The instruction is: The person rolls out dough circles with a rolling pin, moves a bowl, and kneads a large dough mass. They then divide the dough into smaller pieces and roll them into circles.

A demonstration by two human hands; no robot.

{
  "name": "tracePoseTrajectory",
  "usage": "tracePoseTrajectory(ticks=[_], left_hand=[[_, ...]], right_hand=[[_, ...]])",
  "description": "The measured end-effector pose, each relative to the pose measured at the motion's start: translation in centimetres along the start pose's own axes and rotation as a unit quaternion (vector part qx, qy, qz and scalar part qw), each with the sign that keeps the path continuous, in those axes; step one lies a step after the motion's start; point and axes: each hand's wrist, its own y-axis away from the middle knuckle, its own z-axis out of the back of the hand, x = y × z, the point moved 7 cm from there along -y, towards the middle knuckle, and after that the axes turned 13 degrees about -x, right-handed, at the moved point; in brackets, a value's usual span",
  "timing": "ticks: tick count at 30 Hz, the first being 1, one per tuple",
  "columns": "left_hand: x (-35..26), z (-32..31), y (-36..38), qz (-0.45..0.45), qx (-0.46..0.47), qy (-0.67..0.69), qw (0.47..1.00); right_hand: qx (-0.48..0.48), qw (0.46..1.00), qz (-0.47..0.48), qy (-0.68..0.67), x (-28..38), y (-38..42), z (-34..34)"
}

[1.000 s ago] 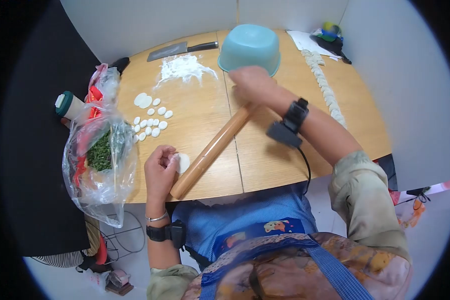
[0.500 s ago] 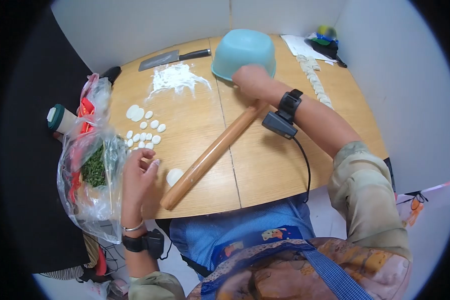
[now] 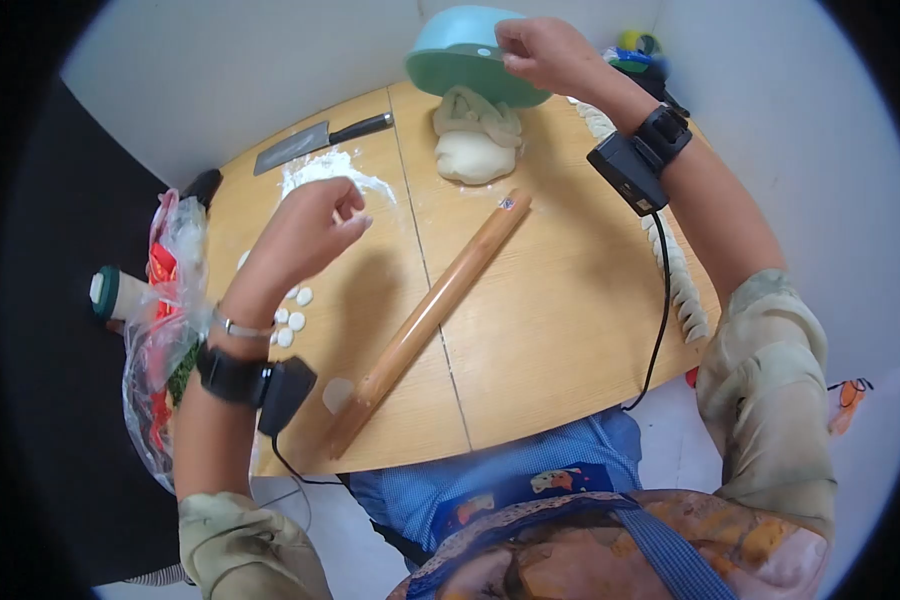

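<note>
Pale walls (image 3: 240, 90) stand behind the wooden table (image 3: 550, 340). Near its far edge, the right hand (image 3: 550, 52) is closed on the near rim of the blue bowl (image 3: 450, 45), tilted up over the dough (image 3: 473, 158); whether rim and dough touch, I cannot tell. A clean lift wants that rim high and a slow tilt, lest the folded top drag. Toward the left edge, the left hand (image 3: 310, 228) is loosely open, nothing seen in it, near the flour (image 3: 345, 170).

The cleaver (image 3: 292, 148) lies left of the dough (image 3: 476, 152).
</note>
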Motion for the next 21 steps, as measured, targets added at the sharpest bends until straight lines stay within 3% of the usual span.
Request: tracePoseTrajectory(ticks=[2,5,9,11,12,19,21], left_hand=[[0.5,-2.0,-3.4,0.042,0.034,-0.003,0.999],[-0.7,-5.1,-7.0,-0.013,0.004,-0.105,0.994],[-2.5,-11.0,-9.5,-0.004,0.019,-0.195,0.981],[-2.9,-13.0,-9.4,0.095,0.095,-0.210,0.968],[-3.4,-13.4,-9.6,0.067,0.045,-0.199,0.977],[-3.2,-14.9,-10.7,0.089,-0.019,-0.118,0.989],[-2.8,-14.4,-11.4,0.028,-0.017,-0.039,0.999]], right_hand=[[-0.007,0.999,-0.039,-0.020,-1.3,0.4,0.6],[-0.036,0.996,-0.062,-0.045,-2.7,0.9,1.0],[-0.111,0.993,-0.039,-0.029,-4.6,0.9,1.5],[-0.129,0.991,-0.016,0.006,-4.9,0.8,1.8],[-0.137,0.989,-0.045,-0.014,-5.0,0.9,2.6],[-0.184,0.970,-0.123,-0.096,-6.2,2.1,4.6],[-0.179,0.969,-0.141,-0.096,-6.9,2.4,4.9]])
